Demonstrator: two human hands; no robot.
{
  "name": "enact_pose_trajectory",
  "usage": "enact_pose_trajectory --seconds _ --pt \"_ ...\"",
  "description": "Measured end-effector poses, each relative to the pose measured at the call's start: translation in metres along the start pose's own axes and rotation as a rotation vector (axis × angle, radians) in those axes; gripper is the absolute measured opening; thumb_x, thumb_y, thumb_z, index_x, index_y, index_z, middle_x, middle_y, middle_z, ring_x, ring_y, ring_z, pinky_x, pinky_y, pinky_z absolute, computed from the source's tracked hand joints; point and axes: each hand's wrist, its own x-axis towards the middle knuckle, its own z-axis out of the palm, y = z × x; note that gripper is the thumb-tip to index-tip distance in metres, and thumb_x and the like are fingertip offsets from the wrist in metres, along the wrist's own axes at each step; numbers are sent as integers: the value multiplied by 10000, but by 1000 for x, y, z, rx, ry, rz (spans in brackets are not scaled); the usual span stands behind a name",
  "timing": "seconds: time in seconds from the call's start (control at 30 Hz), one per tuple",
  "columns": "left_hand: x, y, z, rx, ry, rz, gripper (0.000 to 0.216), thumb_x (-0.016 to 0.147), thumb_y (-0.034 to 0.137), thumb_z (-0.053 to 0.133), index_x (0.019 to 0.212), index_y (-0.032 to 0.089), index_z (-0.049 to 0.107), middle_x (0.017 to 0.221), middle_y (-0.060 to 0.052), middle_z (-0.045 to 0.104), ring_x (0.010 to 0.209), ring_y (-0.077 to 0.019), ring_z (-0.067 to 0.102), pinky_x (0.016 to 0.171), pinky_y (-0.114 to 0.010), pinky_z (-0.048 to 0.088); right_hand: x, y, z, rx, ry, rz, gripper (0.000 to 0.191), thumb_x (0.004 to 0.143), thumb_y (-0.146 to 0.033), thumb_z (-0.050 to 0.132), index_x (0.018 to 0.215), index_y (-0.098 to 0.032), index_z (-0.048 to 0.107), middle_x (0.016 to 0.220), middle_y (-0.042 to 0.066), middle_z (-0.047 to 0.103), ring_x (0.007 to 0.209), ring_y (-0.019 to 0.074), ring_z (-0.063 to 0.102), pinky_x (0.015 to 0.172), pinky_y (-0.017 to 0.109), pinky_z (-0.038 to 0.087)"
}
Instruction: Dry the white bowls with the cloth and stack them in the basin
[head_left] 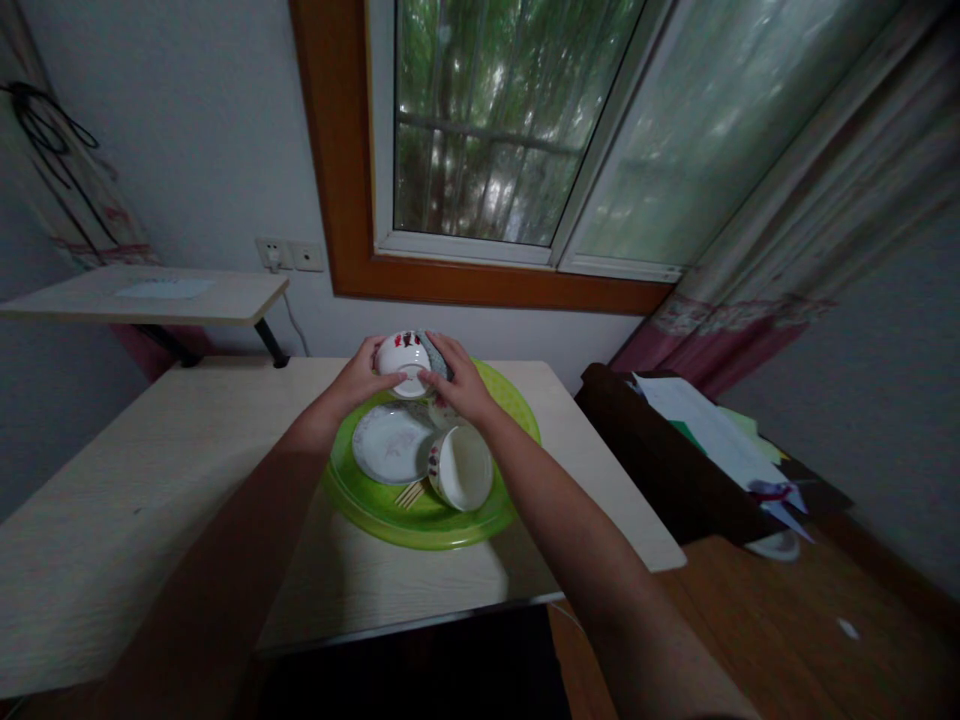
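My left hand [361, 375] grips a small white bowl [399, 362] with red markings, held above the far side of a round green tray [517, 425]. Pressed against the bowl's right side is a grey cloth [436, 354], which my right hand [459, 385] holds with closed fingers. On the tray lie a white plate [391, 443], a second white bowl [462, 468] tipped on its side, and the ends of wooden chopsticks [409, 494].
The tray sits on a light wooden table [150, 480] below a window [517, 130]. A narrow shelf [150, 292] juts from the left wall. At right a dark cabinet [667, 470] carries papers [705, 420]; wooden floor lies beyond.
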Motion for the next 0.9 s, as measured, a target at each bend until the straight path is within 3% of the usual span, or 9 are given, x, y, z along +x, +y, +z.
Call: enact_pose_trajectory --seconds 0.2,0.43,0.73,0.9 --pt "2 -3 0 36 66 -24 766 594 380 882 1214 197 471 1198 -100 620 1106 -259 633 986 -440 502 -1 -4 -2 -114 -23 -24 590 1009 -507 515 1554 -304 416 1590 100 431 1454 259 423 1224 502 337" --pt "7 -13 -2 81 132 -26 718 616 392 873 1178 211 463 1140 -73 608 1059 -234 632 940 -414 514 2 -22 -5 -292 -112 -213 494 1037 -381 494 1527 -336 456 1636 45 374 1505 244 341 1249 508 293" --pt "6 -4 -2 37 243 -52 720 605 384 875 1153 212 442 1094 -65 610 1077 -256 622 966 -435 501 1 -12 -2 -192 -11 -3 509 1047 -410 439 1552 -355 414 1610 40 417 1448 277 411 1225 555 320" --pt "8 -6 -4 17 262 -54 722 626 384 860 1177 215 427 1147 -84 609 1097 -262 620 960 -437 506 0 -9 -1 -180 8 -7 489 1036 -399 461 1522 -353 464 1600 40 429 1423 286 428 1212 573 327"
